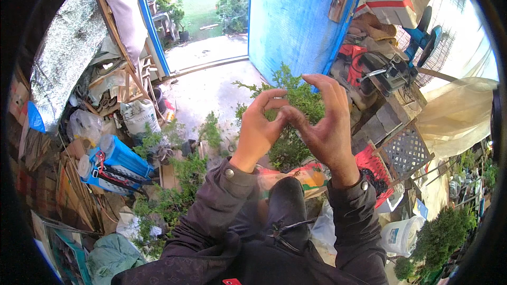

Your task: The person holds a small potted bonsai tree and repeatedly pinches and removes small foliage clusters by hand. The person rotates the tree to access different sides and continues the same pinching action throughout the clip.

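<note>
My left hand [259, 126] and my right hand [330, 130] are raised in front of a bushy green conifer [291, 154]. Their thumb tips meet, or nearly so, at the middle. The other fingers curve upward and stay apart, forming a rounded gap with foliage behind it. I see nothing held in either hand. Below the conifer lies a printed cardboard box or bag [315, 180], partly hidden by my knee. A slim dark tool or cord [285, 231] rests over my lap; which one, I cannot tell.
A blue door [289, 19] stands open ahead. Conifer cuttings [190, 174] and a blue-and-white backpack container [115, 162] are at left. To the right are a red basket [372, 166], a plastic crate [406, 146], a white bucket [402, 235] and a clamp-like metal tool [384, 72].
</note>
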Available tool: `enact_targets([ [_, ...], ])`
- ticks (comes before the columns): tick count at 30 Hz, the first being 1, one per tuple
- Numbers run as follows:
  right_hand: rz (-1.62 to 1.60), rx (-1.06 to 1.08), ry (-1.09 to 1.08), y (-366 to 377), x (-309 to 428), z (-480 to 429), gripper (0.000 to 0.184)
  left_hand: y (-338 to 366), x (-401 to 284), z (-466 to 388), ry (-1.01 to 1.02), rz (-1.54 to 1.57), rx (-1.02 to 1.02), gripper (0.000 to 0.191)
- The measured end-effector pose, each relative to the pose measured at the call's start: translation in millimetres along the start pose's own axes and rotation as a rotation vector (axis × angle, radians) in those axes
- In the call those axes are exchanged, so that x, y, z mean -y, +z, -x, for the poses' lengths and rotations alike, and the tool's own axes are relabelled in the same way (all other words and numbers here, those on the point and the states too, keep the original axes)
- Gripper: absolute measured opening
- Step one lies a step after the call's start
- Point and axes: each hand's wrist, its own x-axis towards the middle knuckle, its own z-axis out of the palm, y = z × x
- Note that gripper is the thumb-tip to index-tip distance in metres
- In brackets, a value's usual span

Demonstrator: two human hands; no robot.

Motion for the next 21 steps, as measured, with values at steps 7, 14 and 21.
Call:
enact_targets([
  [7, -0.223, 0.096, 0.388, 6.6, -9.9, 10.6, 0.037, -4.5, -8.7, -0.7, -0.156, 0.099, 0.068, 0.048],
  [14, -0.224, 0.101, 0.357, 2.8, -21.7, 18.7, 0.027, 2.8, -9.6, -1.8, -0.182, 0.179, 0.025, 0.049],
  [21, -0.111, -0.038, -0.057, 0.1, -10.8, 7.4, 0.04, 5.1, -4.4, 1.8, -0.169, 0.192, 0.002, 0.043],
])
